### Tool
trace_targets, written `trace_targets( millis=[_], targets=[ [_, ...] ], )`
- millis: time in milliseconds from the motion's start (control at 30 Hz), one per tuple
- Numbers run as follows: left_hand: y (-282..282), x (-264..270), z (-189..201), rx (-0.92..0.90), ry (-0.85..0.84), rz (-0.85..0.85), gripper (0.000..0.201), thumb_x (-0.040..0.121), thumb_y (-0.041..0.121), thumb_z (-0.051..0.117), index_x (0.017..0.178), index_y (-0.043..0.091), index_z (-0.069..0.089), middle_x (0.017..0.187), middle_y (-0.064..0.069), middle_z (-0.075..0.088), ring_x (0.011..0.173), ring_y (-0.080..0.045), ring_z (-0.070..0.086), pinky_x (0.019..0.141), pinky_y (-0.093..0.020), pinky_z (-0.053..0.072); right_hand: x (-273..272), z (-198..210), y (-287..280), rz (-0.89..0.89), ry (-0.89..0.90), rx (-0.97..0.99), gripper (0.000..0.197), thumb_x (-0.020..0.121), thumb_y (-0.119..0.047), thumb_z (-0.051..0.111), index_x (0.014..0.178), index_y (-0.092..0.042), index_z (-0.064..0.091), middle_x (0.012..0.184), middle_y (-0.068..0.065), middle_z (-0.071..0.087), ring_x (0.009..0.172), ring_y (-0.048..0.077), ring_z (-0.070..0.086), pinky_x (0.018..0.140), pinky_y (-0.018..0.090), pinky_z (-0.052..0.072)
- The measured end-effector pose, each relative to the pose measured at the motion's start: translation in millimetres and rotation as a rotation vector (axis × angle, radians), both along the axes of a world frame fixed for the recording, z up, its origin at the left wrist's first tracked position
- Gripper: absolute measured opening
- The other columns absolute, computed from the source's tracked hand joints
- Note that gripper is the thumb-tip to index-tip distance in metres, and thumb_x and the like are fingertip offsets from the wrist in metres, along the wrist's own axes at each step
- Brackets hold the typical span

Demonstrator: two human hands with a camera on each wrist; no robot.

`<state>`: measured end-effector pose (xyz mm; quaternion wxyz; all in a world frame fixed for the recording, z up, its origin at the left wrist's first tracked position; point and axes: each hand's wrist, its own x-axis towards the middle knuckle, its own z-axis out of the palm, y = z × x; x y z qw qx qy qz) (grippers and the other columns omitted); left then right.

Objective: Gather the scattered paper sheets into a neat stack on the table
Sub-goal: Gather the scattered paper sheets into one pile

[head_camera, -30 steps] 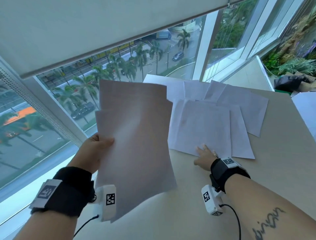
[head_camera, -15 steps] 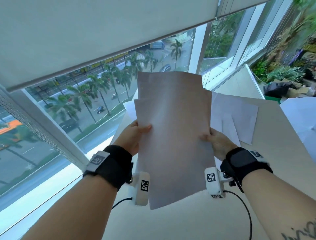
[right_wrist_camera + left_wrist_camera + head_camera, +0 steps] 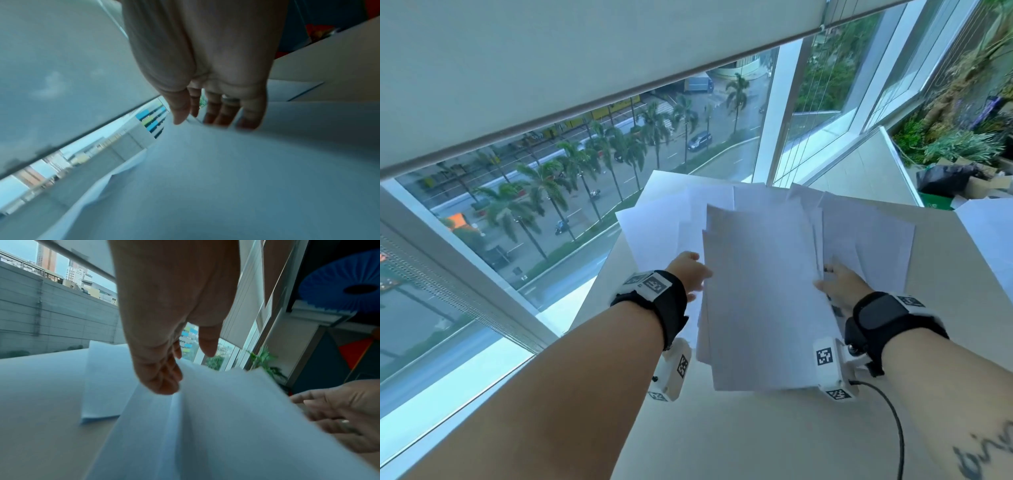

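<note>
Item: held sheets (image 3: 760, 301). Left hand (image 3: 688, 272) fingers curl on one edge; right hand (image 3: 840, 287) fingers near-straight, supporting. Advised: square edges against table (image 3: 756, 438) before adding loose sheets (image 3: 873, 240).

Pale table (image 3: 756, 442); loose white sheets (image 3: 876, 236) overlap at far end.

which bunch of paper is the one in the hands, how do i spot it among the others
Look at the pale table by the big window, where loose sheets lie fanned out at its far end. The bundle is nearest the person, between the left hand and the right hand. Unlike those flat sheets, its near end is raised off the table.
</note>
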<state>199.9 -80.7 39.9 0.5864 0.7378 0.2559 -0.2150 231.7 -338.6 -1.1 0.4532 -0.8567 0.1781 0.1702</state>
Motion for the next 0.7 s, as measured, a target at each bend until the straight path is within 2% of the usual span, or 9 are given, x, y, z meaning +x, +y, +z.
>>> trace_targets(
  millis=[67, 133, 200, 300, 367, 433, 533, 600, 700],
  targets=[
    [3.8, -0.3, -12.0, 0.161, 0.050, -0.081, 0.058, 0.090, 0.013, 0.053, 0.144, 0.012, 0.031, 0.141, -0.012, 0.045, 0.126, -0.029, 0.046, 0.099, -0.037, 0.043, 1.0, -11.9, -7.4, -0.018, 0.085, -0.130, 0.058, 0.089, -0.019, 0.058, 0.140, -0.007, 0.033, 0.142, 0.019, 0.041, 0.127, 0.035, 0.044, 0.103, 0.039, 0.037],
    [9.1, 1.5, -22.8, 0.270, 0.073, -0.106, 0.057, 0.090, 0.013, 0.053, 0.143, 0.006, 0.031, 0.146, -0.013, 0.040, 0.133, -0.031, 0.040, 0.107, -0.038, 0.038, 4.1, -19.2, -19.6, -0.098, 0.144, -0.202, 0.064, 0.077, -0.026, 0.066, 0.132, -0.004, 0.040, 0.125, 0.021, 0.052, 0.108, 0.034, 0.052, 0.090, 0.036, 0.039],
    [15.7, 6.9, -32.5, 0.331, 0.096, -0.109, 0.048, 0.090, 0.011, 0.052, 0.135, -0.002, 0.040, 0.139, -0.020, 0.047, 0.127, -0.035, 0.046, 0.098, -0.039, 0.042, 9.7, -22.3, -32.9, -0.246, 0.164, -0.215, 0.062, 0.073, -0.023, 0.067, 0.124, 0.005, 0.044, 0.108, 0.022, 0.057, 0.089, 0.030, 0.052, 0.075, 0.032, 0.035],
    [26.7, 16.1, -43.1, 0.408, 0.115, -0.102, 0.017, 0.089, 0.012, 0.052, 0.095, -0.001, 0.060, 0.102, -0.022, 0.056, 0.096, -0.033, 0.055, 0.085, -0.039, 0.046, 18.1, -29.4, -54.6, -0.370, 0.205, -0.230, 0.056, 0.086, -0.017, 0.058, 0.132, 0.009, 0.038, 0.127, 0.025, 0.052, 0.104, 0.035, 0.054, 0.074, 0.033, 0.033],
    [34.7, 24.4, -56.2, 0.454, 0.123, -0.062, 0.025, 0.090, 0.015, 0.050, 0.065, 0.014, 0.045, 0.087, -0.006, 0.049, 0.081, -0.022, 0.047, 0.075, -0.028, 0.039, 21.4, -31.4, -62.7, -0.375, 0.240, -0.227, 0.053, 0.088, -0.019, 0.057, 0.130, 0.010, 0.042, 0.132, 0.026, 0.050, 0.107, 0.036, 0.053, 0.080, 0.037, 0.038],
    [37.9, 30.6, -60.8, 0.474, 0.137, -0.009, 0.033, 0.090, 0.015, 0.050, 0.060, 0.016, 0.037, 0.075, -0.003, 0.044, 0.079, -0.023, 0.045, 0.069, -0.027, 0.037, 23.5, -30.1, -64.8, -0.383, 0.269, -0.220, 0.053, 0.088, -0.021, 0.057, 0.128, 0.011, 0.044, 0.133, 0.026, 0.049, 0.106, 0.035, 0.052, 0.093, 0.040, 0.041],
    [34.5, 34.4, -59.4, 0.474, 0.157, 0.040, 0.021, 0.087, 0.016, 0.053, 0.069, 0.007, 0.046, 0.069, -0.003, 0.045, 0.087, -0.028, 0.048, 0.077, -0.028, 0.042, 26.5, -25.8, -60.7, -0.319, 0.295, -0.220, 0.053, 0.090, -0.023, 0.054, 0.131, 0.009, 0.042, 0.138, 0.026, 0.046, 0.116, 0.037, 0.049, 0.100, 0.041, 0.036],
    [28.4, 35.6, -56.1, 0.375, 0.172, 0.049, 0.016, 0.087, 0.016, 0.055, 0.096, 0.003, 0.053, 0.089, -0.010, 0.054, 0.097, -0.033, 0.054, 0.092, -0.034, 0.047, 29.3, -20.2, -50.2, -0.240, 0.321, -0.213, 0.057, 0.092, -0.026, 0.052, 0.136, 0.006, 0.036, 0.144, 0.024, 0.039, 0.128, 0.038, 0.041, 0.104, 0.041, 0.032],
    [22.6, 35.9, -50.3, 0.336, 0.168, 0.015, 0.041, 0.088, 0.017, 0.056, 0.123, -0.003, 0.049, 0.123, -0.020, 0.057, 0.115, -0.038, 0.055, 0.098, -0.041, 0.046, 30.2, -13.0, -28.6, -0.053, 0.377, -0.184, 0.063, 0.092, -0.034, 0.051, 0.141, 0.001, 0.030, 0.150, 0.020, 0.031, 0.135, 0.035, 0.033, 0.108, 0.041, 0.028]
  ],
)
